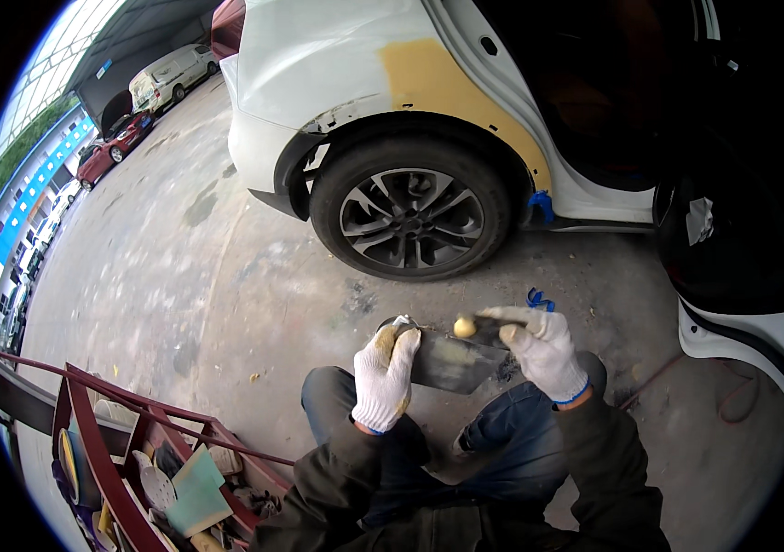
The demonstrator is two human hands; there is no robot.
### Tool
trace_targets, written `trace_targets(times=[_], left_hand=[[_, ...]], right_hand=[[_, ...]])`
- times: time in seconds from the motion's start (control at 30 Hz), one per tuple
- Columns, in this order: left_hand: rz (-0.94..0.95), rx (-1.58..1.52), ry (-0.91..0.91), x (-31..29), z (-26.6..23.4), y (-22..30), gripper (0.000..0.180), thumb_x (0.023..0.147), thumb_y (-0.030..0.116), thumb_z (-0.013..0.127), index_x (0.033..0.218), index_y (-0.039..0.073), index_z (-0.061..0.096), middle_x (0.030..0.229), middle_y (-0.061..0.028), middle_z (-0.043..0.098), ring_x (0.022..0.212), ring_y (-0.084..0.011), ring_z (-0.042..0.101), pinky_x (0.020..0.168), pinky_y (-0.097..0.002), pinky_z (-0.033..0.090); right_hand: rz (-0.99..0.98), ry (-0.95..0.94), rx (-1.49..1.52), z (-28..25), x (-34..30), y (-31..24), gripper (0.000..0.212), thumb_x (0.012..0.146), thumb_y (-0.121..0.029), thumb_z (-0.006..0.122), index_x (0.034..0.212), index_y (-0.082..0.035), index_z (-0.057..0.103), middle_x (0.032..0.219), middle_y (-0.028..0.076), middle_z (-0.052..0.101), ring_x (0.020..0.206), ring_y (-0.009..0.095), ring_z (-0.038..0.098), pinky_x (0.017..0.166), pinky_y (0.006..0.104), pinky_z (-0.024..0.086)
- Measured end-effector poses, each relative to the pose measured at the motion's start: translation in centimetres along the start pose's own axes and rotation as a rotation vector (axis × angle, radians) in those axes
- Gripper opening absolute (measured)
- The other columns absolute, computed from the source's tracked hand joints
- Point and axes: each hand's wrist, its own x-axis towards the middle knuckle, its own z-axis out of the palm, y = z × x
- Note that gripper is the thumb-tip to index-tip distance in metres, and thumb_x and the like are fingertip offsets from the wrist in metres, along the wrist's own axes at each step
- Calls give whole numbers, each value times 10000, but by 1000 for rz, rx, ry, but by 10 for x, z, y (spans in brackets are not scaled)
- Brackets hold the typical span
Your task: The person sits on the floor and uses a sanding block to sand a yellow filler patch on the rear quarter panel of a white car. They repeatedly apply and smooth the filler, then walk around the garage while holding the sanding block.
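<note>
My left hand point(385, 377), in a white knit glove, grips a dark flat putty board point(452, 365) by its left end. The board's face carries a pale smear. In my right hand point(548, 357), gloved alike, is a thin dark putty knife point(489, 331), partly hidden by the fingers. A pale yellow lump of putty point(465, 327) sits at the knife's left part, over the board's far edge. Ahead stands a white car point(318, 55) with a smooth yellow filler patch point(420, 74) above its rear wheel point(410, 221).
A red metal rack point(102, 442) holding sheets and tools stands at lower left. The car's open door point(742, 340) reaches out on the right. A blue scrap point(539, 299) and a thin red hose point(737, 405) lie on the floor. Parked vehicles stand far left.
</note>
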Motion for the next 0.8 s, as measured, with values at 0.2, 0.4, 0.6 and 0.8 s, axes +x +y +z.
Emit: trace_targets(times=[0.2, 0.4, 0.6, 0.8], left_hand=[[-1, 51, 78, 3, -6, 10, 262, 979, 170, 606, 1044, -81, 648, 866, -42, 648, 804, -84, 528, 730, -249, 452], [74, -168, 168, 2, 11, 8, 197, 989, 129, 597, 1016, -59, 651, 844, -25, 647, 776, -73, 523, 702, -249, 451], [101, -128, 247, -4, 12, 9, 176, 992, 112, 588, 1002, -53, 650, 844, -27, 652, 768, -66, 523, 686, -234, 448], [76, -153, 280, -4, 13, 5, 176, 984, 103, 589, 1013, -59, 651, 858, -46, 669, 787, -75, 538, 712, -243, 460]], right_hand=[[-266, -151, -943, -9, 13, -9, 274, 853, -117, 705, 1117, -44, 722, 1106, 114, 709, 959, 224, 684, 825, 312, 538], [-850, 153, -1433, 47, -7, 1, 332, 741, -138, 675, 1064, -167, 746, 1088, -46, 672, 927, 157, 610, 778, 299, 474], [-735, 196, -1228, 56, -15, 14, 326, 728, -100, 736, 1050, -153, 748, 1043, -14, 676, 866, 198, 628, 717, 329, 502], [-821, 99, -1289, 58, -10, 12, 336, 704, -122, 762, 1035, -178, 759, 991, -44, 676, 848, 176, 620, 728, 318, 493]])
